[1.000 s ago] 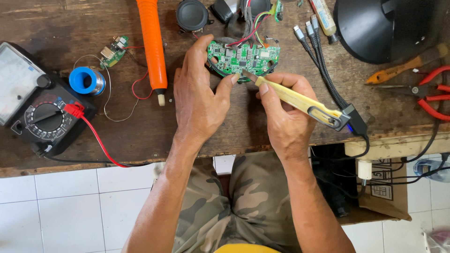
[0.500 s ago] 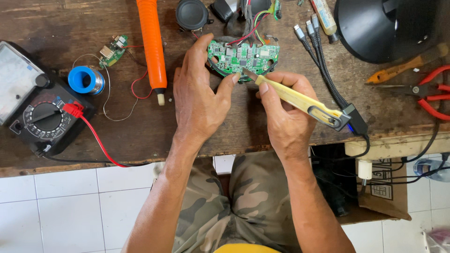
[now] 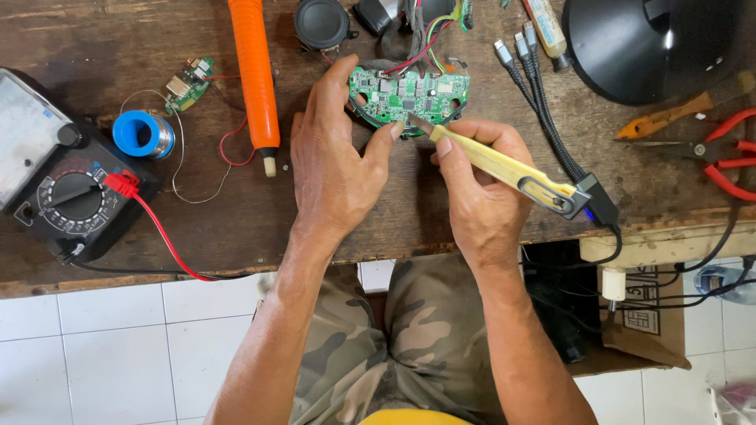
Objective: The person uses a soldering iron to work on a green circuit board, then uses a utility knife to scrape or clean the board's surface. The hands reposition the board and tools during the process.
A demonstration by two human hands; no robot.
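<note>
Upper centre of the frame: left hand pinches a green circuit board against the wooden bench; right hand clasps a yellow utility knife (blade on the board). A slip could probably gouge traces or nick the thumb

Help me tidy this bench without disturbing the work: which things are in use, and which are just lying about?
In use: green circuit board, steadied by the left hand; yellow-handled knife, held in the right hand.

Lying about: multimeter, blue solder spool, orange tool, red pliers, small speaker.
</note>
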